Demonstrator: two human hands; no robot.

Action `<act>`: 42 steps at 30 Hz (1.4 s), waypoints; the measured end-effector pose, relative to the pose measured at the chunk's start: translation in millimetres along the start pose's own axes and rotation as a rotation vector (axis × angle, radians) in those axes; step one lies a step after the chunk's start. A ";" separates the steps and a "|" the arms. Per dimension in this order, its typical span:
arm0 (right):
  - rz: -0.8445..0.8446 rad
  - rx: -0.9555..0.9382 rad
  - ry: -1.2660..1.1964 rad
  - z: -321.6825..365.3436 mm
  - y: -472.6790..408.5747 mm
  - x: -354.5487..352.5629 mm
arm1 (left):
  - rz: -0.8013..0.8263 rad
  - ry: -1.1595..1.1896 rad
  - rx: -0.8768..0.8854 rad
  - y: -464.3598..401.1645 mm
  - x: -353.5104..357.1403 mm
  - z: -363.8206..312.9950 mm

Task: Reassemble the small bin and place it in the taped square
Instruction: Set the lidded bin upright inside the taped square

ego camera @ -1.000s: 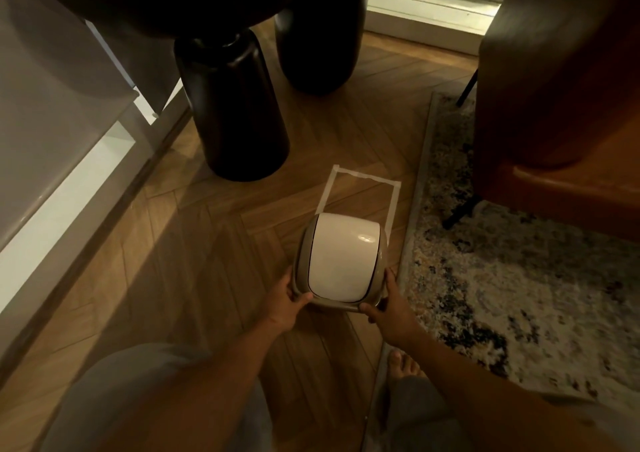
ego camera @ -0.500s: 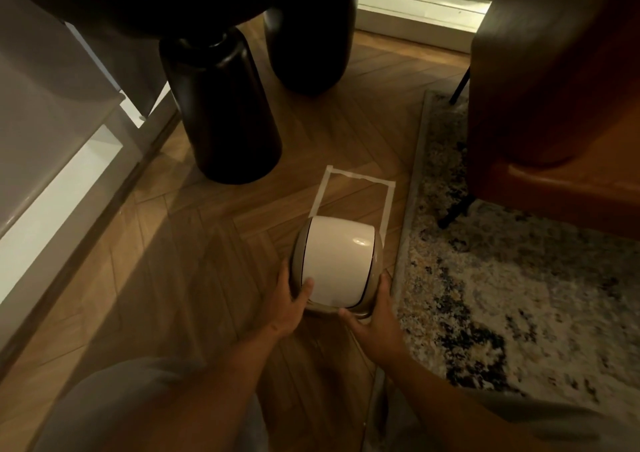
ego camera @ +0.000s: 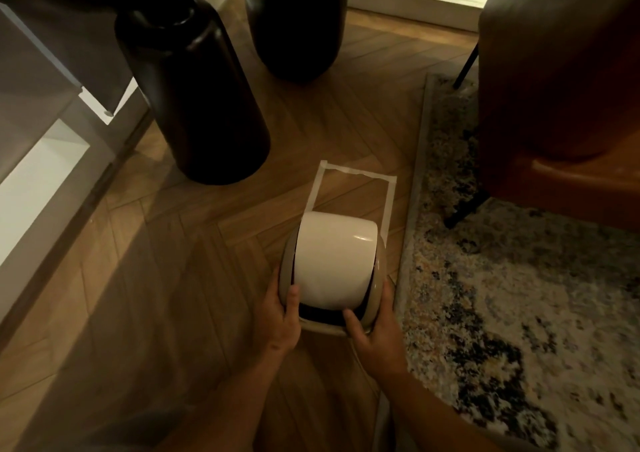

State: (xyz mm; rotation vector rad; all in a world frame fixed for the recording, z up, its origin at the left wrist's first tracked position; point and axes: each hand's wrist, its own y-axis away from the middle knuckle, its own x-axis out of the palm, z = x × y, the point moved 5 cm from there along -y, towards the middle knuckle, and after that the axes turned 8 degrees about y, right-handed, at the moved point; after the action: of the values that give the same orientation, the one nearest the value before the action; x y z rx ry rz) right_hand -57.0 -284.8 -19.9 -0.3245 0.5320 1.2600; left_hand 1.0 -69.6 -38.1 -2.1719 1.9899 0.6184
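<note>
Both hands clamp small cream plastic bin (ego camera: 334, 271): left hand (ego camera: 278, 316), right hand (ego camera: 375, 325). White swing lid (ego camera: 334, 259) now tipped, dark gap newly open at near edge. Bin overlaps near side of white taped square (ego camera: 349, 171) on wood floor (ego camera: 156, 261); placement unfinished.

The bin (ego camera: 334, 271) has a glossy cream lid in a beige frame. White tape (ego camera: 358, 173) outlines a square on brown herringbone floor (ego camera: 194, 254). The rug (ego camera: 519, 306) is mottled cream, grey and black. The table legs (ego camera: 194, 98) are black; the chair (ego camera: 568, 87) is reddish-brown.

small bin (ego camera: 334, 268): beige body, white swing lid tilted, dark gap at its near edge. overlaps the near part of the taped square (ego camera: 356, 173) on the wood floor.
</note>
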 end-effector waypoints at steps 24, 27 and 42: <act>0.014 -0.126 0.055 -1.6 -147.1 7.6 | -0.156 0.064 0.211 -141.8 41.2 -10.4; 0.001 -0.151 0.064 -0.9 -171.6 7.2 | -0.154 0.011 0.237 -162.3 45.6 -24.3; -0.033 -0.209 0.078 -2.7 -294.5 -8.2 | 0.084 -0.003 0.280 -272.7 93.4 -88.3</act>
State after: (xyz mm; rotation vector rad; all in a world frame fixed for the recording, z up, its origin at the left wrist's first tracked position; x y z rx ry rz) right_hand 222.6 -376.5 -34.0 -0.5572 0.4601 1.2769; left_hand 290.1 -155.0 -41.6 -1.9308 2.0347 0.3282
